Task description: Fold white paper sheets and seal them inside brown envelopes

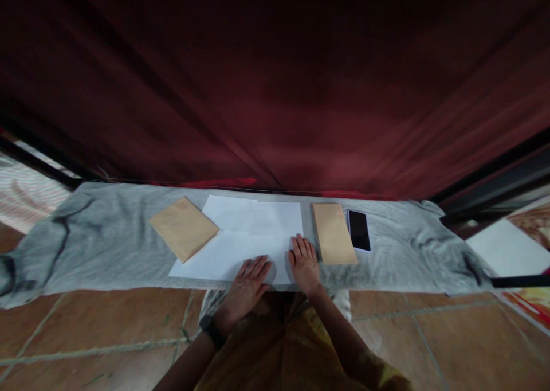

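White paper (275,219) with crease lines lies spread out in front of me. My left hand (249,282) rests on its near edge, fingers stretched out and nothing held. On the right edge of the paper lies my right hand (304,263), palm down with the fingers extended. A brown envelope (184,227) sits at an angle over the paper's left side. Just right of my right hand is a stack of brown envelopes (334,233). A smartphone (359,230) with a dark screen lies beside that stack.
Grey cloth (112,236) covers the narrow table under these things. A dark red curtain (275,121) hangs along the far edge. White sheets (511,247) show at the far right, below table height. Brown floor tiles (412,339) lie below.
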A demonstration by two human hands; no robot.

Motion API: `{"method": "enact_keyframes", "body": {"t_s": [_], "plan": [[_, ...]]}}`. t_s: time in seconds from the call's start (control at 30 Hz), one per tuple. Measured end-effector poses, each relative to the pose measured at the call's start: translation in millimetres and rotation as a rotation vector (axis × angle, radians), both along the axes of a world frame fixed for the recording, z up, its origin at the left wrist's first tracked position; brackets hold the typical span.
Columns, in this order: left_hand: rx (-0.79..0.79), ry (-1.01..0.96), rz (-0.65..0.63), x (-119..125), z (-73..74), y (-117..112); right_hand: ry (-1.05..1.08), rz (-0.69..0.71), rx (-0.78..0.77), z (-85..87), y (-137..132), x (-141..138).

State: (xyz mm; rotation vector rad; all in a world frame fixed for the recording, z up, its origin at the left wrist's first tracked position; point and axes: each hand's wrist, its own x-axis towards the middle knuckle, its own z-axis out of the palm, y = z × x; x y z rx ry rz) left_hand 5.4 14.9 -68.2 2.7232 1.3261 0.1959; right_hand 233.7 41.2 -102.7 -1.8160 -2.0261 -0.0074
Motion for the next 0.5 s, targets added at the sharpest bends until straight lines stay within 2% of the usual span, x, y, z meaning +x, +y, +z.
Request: {"method": "enact_keyframes", "body": {"t_s": [0.3,0.5], "plan": [[-0.044,-0.040,0.044,0.6,16.3,5.3,0.061,0.059,-0.019,3.3,-2.9,9.0],[-0.120,-0.106,0.045,-5.4,34.9,-4.8,0.435,0.119,-0.103,1.7,-12.6,31.7]]}}
